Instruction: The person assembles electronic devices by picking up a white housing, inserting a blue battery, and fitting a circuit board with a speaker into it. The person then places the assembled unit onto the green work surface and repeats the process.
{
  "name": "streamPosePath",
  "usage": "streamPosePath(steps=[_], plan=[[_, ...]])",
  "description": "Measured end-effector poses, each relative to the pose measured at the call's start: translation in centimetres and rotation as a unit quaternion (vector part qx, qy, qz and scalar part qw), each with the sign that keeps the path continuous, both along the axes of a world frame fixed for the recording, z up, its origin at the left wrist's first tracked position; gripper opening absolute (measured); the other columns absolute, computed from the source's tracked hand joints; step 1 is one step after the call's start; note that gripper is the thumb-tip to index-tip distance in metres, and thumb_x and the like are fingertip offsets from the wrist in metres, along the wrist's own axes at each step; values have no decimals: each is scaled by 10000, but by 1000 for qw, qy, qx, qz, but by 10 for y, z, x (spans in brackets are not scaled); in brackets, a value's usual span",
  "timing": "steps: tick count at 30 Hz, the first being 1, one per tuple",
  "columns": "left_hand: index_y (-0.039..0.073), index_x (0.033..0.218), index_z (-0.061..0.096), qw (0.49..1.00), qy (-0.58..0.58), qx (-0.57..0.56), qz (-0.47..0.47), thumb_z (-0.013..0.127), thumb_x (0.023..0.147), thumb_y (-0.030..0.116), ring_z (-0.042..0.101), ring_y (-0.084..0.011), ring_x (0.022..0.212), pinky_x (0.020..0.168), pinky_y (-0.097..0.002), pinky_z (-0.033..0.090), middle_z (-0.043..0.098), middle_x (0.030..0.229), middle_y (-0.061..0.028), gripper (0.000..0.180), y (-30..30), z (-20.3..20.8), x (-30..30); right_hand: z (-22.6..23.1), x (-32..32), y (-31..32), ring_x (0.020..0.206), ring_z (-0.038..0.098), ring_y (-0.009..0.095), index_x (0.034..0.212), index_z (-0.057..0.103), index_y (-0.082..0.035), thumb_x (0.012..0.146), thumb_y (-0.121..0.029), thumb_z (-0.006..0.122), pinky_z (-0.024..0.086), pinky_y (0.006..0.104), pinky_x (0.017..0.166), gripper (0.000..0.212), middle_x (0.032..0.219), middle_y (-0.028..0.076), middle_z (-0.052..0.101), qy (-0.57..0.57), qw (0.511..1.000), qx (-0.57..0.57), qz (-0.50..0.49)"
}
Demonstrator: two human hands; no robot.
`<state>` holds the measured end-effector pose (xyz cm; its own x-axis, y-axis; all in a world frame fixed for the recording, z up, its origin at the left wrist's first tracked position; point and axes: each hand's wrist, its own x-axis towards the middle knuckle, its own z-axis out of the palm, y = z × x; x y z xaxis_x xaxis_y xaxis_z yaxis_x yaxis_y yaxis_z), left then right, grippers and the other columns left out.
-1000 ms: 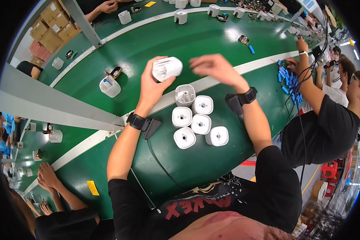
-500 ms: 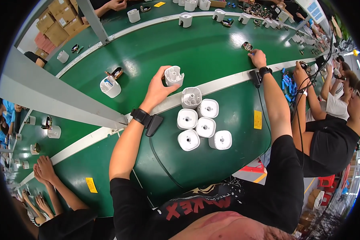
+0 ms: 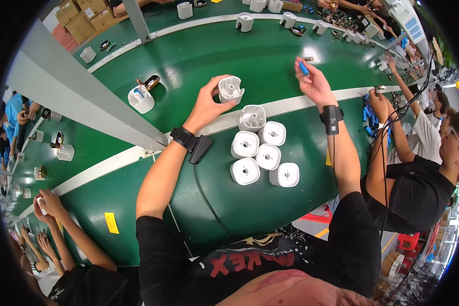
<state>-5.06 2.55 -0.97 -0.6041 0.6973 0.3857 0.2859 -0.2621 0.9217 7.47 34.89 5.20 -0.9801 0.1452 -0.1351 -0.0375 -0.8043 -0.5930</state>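
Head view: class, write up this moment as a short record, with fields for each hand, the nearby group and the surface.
Left hand: holds white housing, open end up
Right hand: holds blue cylinder
Group: six more housings, one open end up, five hole-centred ends up
Surface: green bench, white strip beyond the group

Pretty bright shot, white glare patches on the green bench [image 3: 229, 53] toward the top, fisheye bending straight edges, corners totally black.
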Motion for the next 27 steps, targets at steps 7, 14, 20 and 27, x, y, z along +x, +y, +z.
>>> streamPosePath(steps=[7,14,20,27], plan=[[36,1370,412,989,-103,41,-100,731,718,-28,551,-193,1185,1034,-323,426,554,1274,-128,728,-6,30,12,25,-6,-121,897,625,108,1242,598,30,968,-76,547,520,244,762,299,1221,153,644,27,893,418,-163],[15,1375,354,986,-108,27,-125,735,716,-29,535,-204,1204,1066,-343,393,548,1286,-141,762,-13,35,8,31,-5,-155,945,643,129,1087,680,72,937,-8,571,533,274,816,202,1119,135,698,110,782,578,-207],[-2,1345,401,981,-105,14,-160,747,715,-1,519,-207,1221,1074,-347,384,548,1290,-138,719,-12,43,13,32,-4,-151,944,654,158,1073,687,66,897,57,595,546,303,833,199,1107,142,703,165,715,644,-217],[-14,1377,406,970,-152,51,-183,754,734,91,518,-205,1226,1072,-351,391,548,1298,-132,739,-13,35,9,31,-2,-151,1001,664,221,1072,698,39,844,74,645,545,323,862,237,1086,125,714,222,651,697,-201]])
